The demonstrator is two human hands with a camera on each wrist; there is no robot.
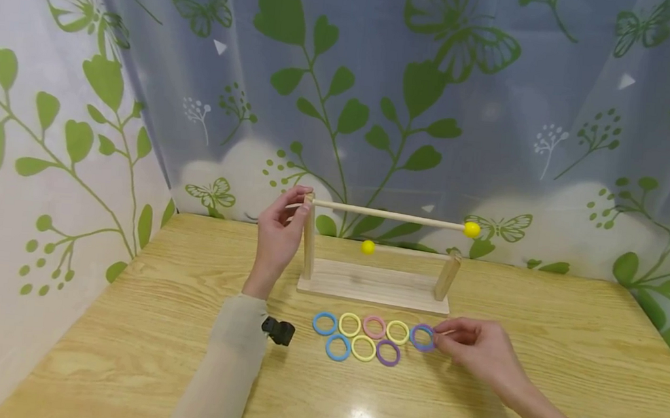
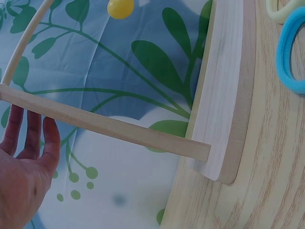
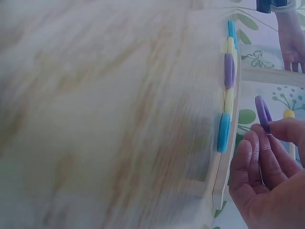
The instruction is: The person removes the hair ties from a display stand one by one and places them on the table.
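A wooden stand (image 1: 373, 284) has a post at each end, each with a rod ending in a yellow ball. My left hand (image 1: 279, 231) holds the top of the left post (image 1: 309, 249), thumb in front. In the left wrist view, fingers (image 2: 51, 140) show along that post's side. Between thumb and fingertips, my right hand (image 1: 486, 352) pinches a purple ring (image 3: 259, 109). It is raised off the table and overlaps a blue ring (image 3: 223, 133) in the head view. Several other rings, such as the pink ring (image 1: 364, 327), lie in two rows before the stand.
The upper rod (image 1: 390, 214) reaches right from the left post, its yellow ball (image 1: 472, 229) at the free end. From the right post (image 1: 447, 278), a lower rod (image 1: 414, 252) points left. Patterned curtains (image 1: 338, 163) hang behind and left of the wooden table (image 1: 142, 331).
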